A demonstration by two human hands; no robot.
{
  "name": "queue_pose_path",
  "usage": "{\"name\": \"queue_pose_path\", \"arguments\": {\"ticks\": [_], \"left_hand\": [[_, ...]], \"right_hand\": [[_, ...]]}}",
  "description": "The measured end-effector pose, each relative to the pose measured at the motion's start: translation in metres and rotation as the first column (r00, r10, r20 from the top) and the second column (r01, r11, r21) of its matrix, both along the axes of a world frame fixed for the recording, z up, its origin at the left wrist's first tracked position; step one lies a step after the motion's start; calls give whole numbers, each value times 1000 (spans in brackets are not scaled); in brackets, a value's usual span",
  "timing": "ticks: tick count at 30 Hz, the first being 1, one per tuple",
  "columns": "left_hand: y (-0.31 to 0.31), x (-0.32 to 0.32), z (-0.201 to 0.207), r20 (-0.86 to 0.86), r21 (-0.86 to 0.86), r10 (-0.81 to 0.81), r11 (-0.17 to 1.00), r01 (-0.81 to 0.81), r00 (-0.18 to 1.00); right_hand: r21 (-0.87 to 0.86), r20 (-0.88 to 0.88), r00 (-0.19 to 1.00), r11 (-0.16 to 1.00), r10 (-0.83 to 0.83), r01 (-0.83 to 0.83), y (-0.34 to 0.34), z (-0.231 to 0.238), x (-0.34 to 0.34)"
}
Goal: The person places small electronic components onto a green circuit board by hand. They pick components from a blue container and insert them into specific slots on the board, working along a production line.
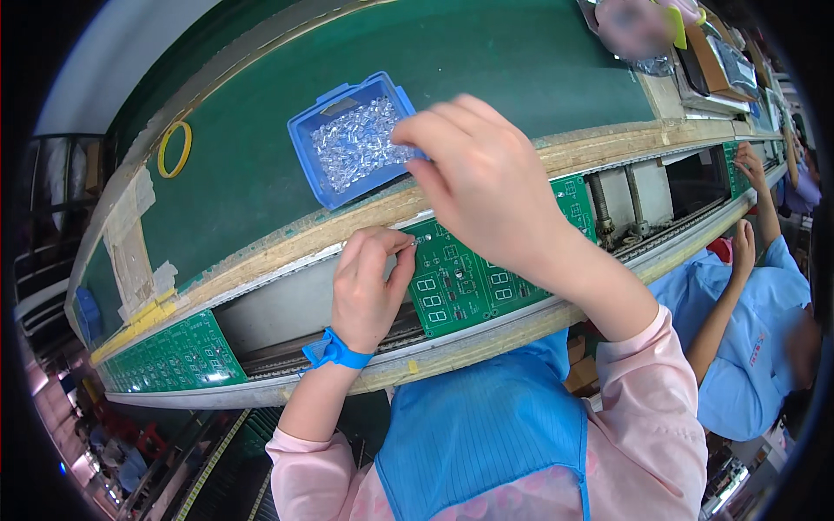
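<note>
At far left, a green board (174,356) lies in the line, details too small to judge. The blue bin (326,193) on the tabletop (252,130) has plenty of clear pieces (358,143) left. The left hand (369,282) brings its fingertips close together at the middle board's (473,297) upper left edge; whether they grip anything, I can't tell. That board looks partly filled, with many bare spots. The right hand (482,174), blurred, parts thumb and forefinger by the bin, nothing visibly held.
</note>
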State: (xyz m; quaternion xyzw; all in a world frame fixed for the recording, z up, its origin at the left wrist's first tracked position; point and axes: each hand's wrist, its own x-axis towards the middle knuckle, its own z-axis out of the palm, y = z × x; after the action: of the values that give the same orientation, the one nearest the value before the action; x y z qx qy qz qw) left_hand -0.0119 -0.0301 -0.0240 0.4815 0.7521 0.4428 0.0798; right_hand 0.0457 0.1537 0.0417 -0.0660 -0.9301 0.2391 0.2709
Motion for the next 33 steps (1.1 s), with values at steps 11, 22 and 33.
{"name": "queue_pose_path", "arguments": {"ticks": [11, 22, 33], "left_hand": [[15, 1, 26, -190, -161, -74, 986, 43, 979], [6, -8, 43, -217, -394, -63, 919, -28, 974], [40, -24, 57, -503, -158, 97, 966, -202, 859]], "right_hand": [[406, 250, 968, 905, 25, -128, -6, -20, -45], [350, 137, 990, 934, 24, -71, 0, -20, -43], [-999, 3, 989, 32, 147, -2, 2, 6, 57]]}}
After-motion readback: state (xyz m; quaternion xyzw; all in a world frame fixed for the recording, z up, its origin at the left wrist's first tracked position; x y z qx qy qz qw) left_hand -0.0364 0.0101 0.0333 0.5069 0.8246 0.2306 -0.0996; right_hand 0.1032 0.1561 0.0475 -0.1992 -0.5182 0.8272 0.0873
